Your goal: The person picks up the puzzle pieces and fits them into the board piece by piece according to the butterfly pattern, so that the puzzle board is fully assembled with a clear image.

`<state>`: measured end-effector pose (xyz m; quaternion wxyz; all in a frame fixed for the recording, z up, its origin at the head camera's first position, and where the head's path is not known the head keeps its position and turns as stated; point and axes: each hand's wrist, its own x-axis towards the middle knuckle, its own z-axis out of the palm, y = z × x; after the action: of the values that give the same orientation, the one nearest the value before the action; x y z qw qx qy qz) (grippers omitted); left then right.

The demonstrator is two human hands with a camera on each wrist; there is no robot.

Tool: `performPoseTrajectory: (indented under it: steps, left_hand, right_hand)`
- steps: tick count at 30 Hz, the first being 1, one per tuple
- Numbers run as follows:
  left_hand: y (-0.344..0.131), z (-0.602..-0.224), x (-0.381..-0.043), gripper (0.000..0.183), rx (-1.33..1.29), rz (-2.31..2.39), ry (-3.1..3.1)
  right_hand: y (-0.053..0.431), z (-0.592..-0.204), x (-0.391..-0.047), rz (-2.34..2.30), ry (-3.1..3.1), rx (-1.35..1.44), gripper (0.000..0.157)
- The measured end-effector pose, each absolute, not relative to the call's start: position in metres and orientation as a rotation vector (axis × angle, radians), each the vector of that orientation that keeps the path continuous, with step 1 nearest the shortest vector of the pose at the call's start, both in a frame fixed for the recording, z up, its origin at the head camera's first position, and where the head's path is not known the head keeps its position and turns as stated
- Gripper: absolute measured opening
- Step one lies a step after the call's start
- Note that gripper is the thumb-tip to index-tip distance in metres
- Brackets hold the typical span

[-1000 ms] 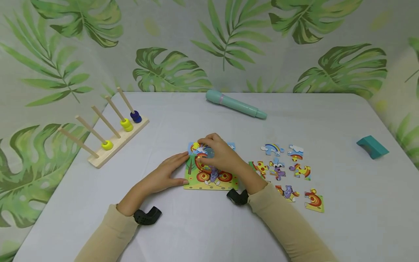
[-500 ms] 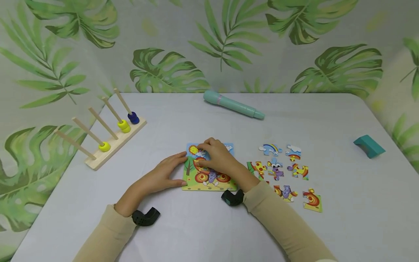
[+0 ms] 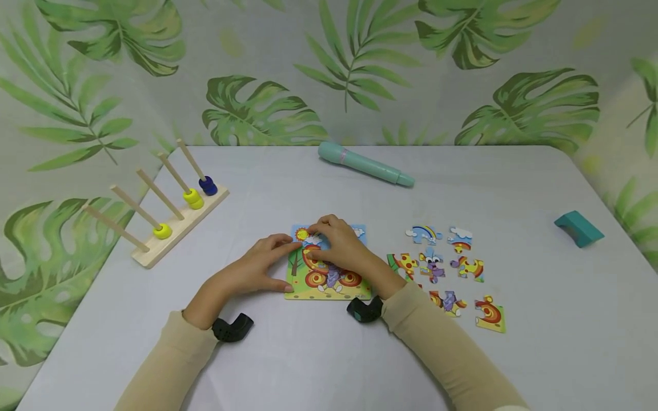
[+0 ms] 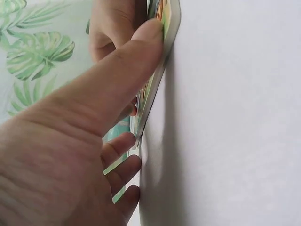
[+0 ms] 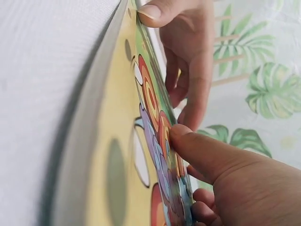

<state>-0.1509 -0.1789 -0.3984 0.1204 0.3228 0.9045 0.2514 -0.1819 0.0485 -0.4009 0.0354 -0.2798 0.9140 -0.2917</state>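
A colourful cartoon puzzle board lies flat on the white table, between both hands. My left hand is along its left side, fingers fairly straight. Its thumb touches the lower left corner and its index finger reaches the upper left edge. In the left wrist view the left thumb lies against the board's rim. My right hand is over the board's upper part, pinching a puzzle piece between thumb and index finger. In the right wrist view the right thumb touches the picture surface.
Several loose puzzle pieces lie right of the board, some partly behind the right forearm. A wooden peg counter with yellow and blue beads stands at left. A mint-green microphone-shaped tube lies at the back; a teal arch block is far right.
My right hand has lowered the puzzle piece, which now lies flatter at the board's upper left. My left index finger has shifted onto the board's edge, and the left wrist has lifted slightly.
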Motion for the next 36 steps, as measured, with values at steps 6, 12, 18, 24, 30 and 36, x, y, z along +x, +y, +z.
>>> performPoseTrajectory:
  steps: [6,12,18,24,30,36]
  left_hand:
    - [-0.1757,-0.3950,-0.1554,0.086,0.936,0.698,2.630]
    - [-0.1743,-0.3938,-0.1564,0.088,0.913,0.680,2.642]
    - [-0.1741,-0.3937,-0.1555,0.087,0.917,0.697,2.660]
    - [-0.1748,-0.3952,-0.1561,0.089,0.971,0.721,2.653]
    - [-0.1757,-0.3958,-0.1563,0.090,0.973,0.716,2.648]
    - [-0.1763,-0.3952,-0.1563,0.089,0.944,0.705,2.651]
  right_hand:
    - [0.0475,-0.4030,-0.1834,-0.912,2.826,-0.882,0.048]
    - [0.0506,-0.4035,-0.1847,-0.998,2.762,-0.875,0.045]
    - [0.0515,-0.4041,-0.1856,-1.032,2.739,-0.851,0.042]
    - [0.0509,-0.4027,-0.1851,-1.019,2.745,-0.834,0.039]
    - [0.0501,-0.4012,-0.1854,-0.999,2.755,-0.836,0.040]
    - [0.0489,-0.4014,-0.1860,-0.998,2.765,-0.789,0.044]
